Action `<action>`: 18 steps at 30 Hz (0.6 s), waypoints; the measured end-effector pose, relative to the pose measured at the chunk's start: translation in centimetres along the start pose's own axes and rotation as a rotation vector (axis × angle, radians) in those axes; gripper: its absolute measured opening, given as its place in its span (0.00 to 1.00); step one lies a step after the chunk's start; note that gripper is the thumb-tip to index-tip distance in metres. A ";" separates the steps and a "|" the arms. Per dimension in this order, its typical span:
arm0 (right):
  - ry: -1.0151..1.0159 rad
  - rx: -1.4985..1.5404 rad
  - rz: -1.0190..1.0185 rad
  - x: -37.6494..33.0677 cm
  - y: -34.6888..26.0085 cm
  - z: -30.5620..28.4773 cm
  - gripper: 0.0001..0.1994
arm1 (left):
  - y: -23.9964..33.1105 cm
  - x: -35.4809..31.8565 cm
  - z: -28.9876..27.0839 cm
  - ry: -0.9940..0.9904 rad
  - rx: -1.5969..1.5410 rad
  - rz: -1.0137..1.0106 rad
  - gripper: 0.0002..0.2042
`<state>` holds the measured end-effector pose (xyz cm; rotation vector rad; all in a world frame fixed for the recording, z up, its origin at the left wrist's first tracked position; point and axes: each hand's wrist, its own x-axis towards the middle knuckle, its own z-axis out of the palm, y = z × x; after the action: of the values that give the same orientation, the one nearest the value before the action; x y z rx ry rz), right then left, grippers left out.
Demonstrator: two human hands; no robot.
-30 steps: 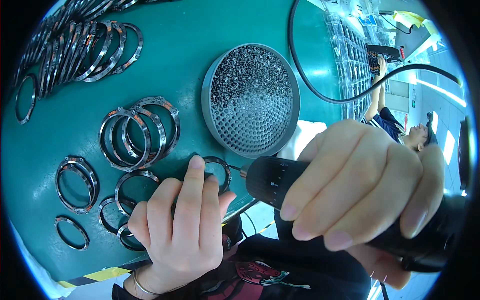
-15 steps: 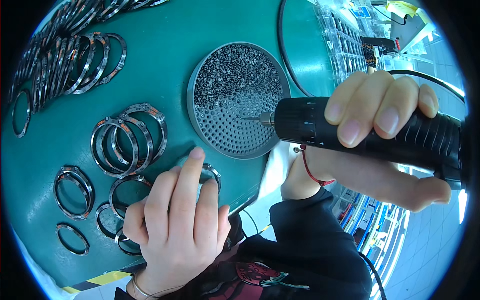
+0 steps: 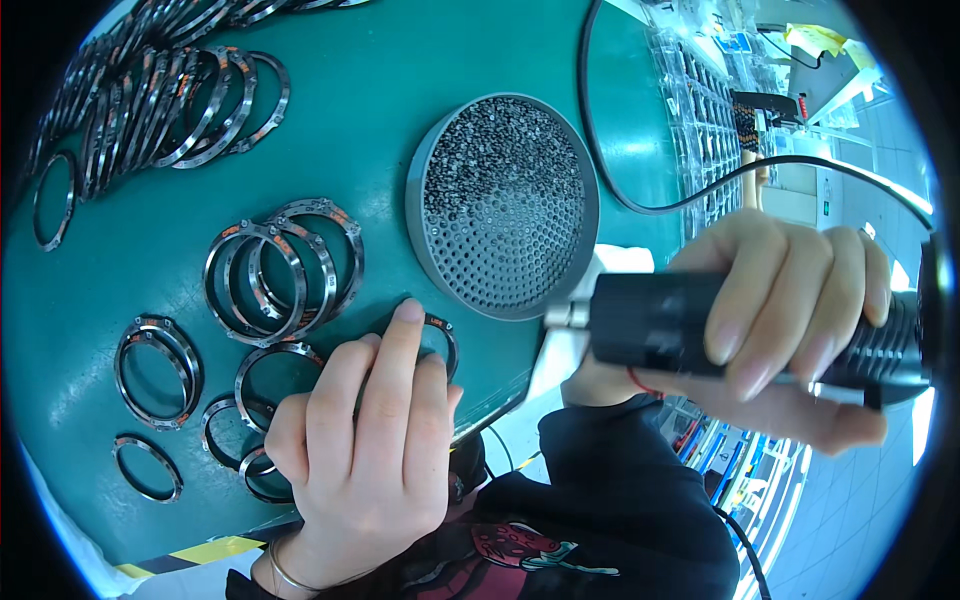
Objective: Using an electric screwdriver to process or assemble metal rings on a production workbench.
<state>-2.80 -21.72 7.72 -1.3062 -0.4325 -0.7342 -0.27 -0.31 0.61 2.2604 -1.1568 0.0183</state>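
My right hand is wrapped around a black electric screwdriver, held raised at the right with its blurred tip toward the left. Below and left of that tip, my left hand lies palm down near the table's front edge, over a dark metal ring. Its fingers bend down on the ring and hide much of it. Beyond both hands stands a round grey dish with a floor full of small holes. Tiny dark screws are heaped in its far half.
Several metal rings with orange marks lie left of my left hand. Many more rings lean in rows at the far left of the green table. A black cable loops behind the dish. Clear plastic trays stand at the back right.
The screwdriver's tip has left its place over the dish and moved nearer to me, and is blurred by motion. My left hand stays at the ring. The whole view has shifted slightly.
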 end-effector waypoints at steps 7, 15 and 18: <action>-0.201 -0.059 0.055 -0.3 2.9 2.6 0.28 | -0.4 -0.4 0.2 0.026 0.003 -0.015 0.10; -0.205 -0.137 0.012 -0.6 3.3 3.1 0.28 | -0.7 -0.1 0.5 0.091 -0.007 0.024 0.07; -0.195 -0.148 0.003 -0.7 3.3 2.9 0.29 | -0.7 -0.1 0.5 0.092 -0.016 0.017 0.08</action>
<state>-0.71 -18.42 5.59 -1.5248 -0.5408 -0.6484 0.04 -0.18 -0.16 2.2119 -1.1240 0.1186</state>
